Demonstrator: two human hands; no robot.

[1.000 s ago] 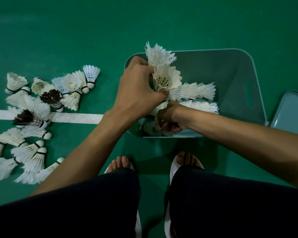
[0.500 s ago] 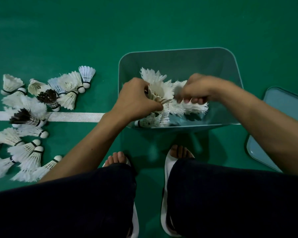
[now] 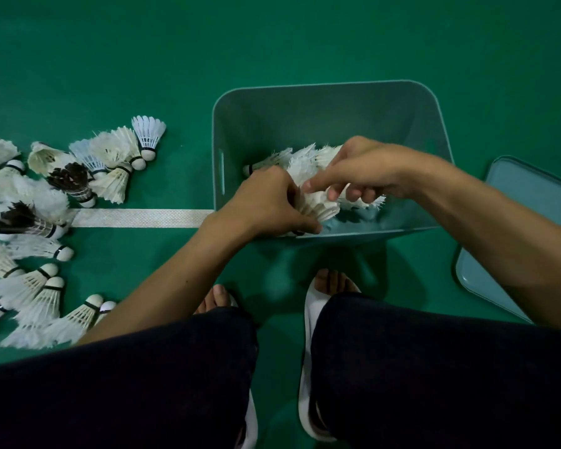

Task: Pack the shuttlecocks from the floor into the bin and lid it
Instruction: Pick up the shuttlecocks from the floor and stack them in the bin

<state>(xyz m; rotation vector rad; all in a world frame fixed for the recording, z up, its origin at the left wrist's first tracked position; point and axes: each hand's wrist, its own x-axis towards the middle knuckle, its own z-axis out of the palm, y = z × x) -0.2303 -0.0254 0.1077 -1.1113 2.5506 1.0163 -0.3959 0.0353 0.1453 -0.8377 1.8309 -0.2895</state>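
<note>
Left hand: our left hand (image 3: pixel 266 202) is down inside the bin, its fingers curled shut around a white shuttlecock (image 3: pixel 319 207) whose feather skirt fans out past the knuckles, toward the right hand.
Right hand: our right hand (image 3: pixel 363 171) reaches in from the right, the forefinger stretched toward the left hand and the other fingers bent over the white feathers; we cannot tell whether it grips them or only presses on them.
Shuttlecocks in the bin: a small cluster (image 3: pixel 300 160) lies at the near left of the bin floor, under and between both hands, feathers touching our fingers.
Bin: the bin (image 3: pixel 337 105) is a dull blue-grey plastic tub, rectangular with rounded corners and smooth walls, a slot handle cut into its left wall. It stands open on the floor just beyond our feet.
Lid: the lid (image 3: pixel 528 202) lies flat on the floor to the right of the bin, the same blue-grey plastic, with a raised rim and rounded corners; our right forearm crosses part of it.
Shuttlecocks on the floor: a loose heap (image 3: pixel 42 241) lies well to the left of the bin, mostly white feathered cones with rounded white cork heads and dark bands, two with dark brown feathers.
Floor: green matte court flooring (image 3: pixel 272 37) with a textured white line (image 3: pixel 140 218) running from the heap to the bin.
</note>
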